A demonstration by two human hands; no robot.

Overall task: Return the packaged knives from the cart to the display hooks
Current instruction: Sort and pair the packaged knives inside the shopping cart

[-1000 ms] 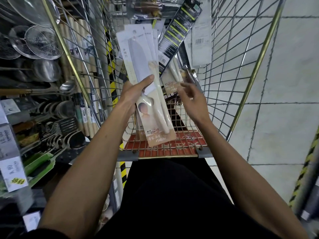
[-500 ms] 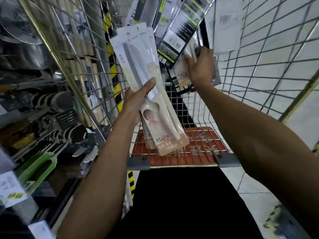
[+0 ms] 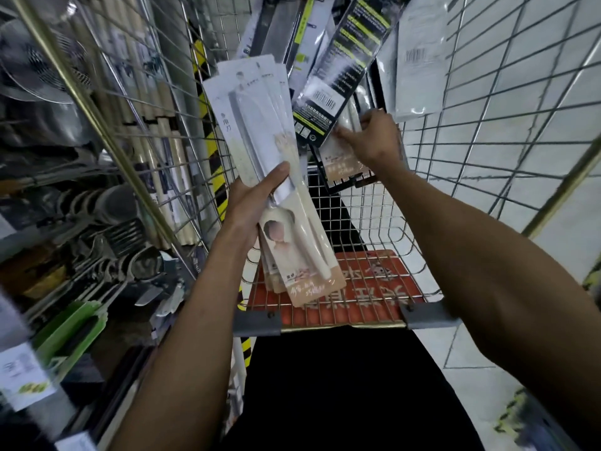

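A: Cart: shiny metal wire w/ gold-tone rails?
B: Yes. Knife packs: matt card backs, glossy clear plastic fronts. Black pack: glossy. Strainer (L): polished metal mesh. Floor: smooth pale tile.

We find the cart open only from above: wire walls close both sides, black packages and white packages crowd the far end, the floor beyond the red sign lies free.

Single head view, looking down, close over cart.
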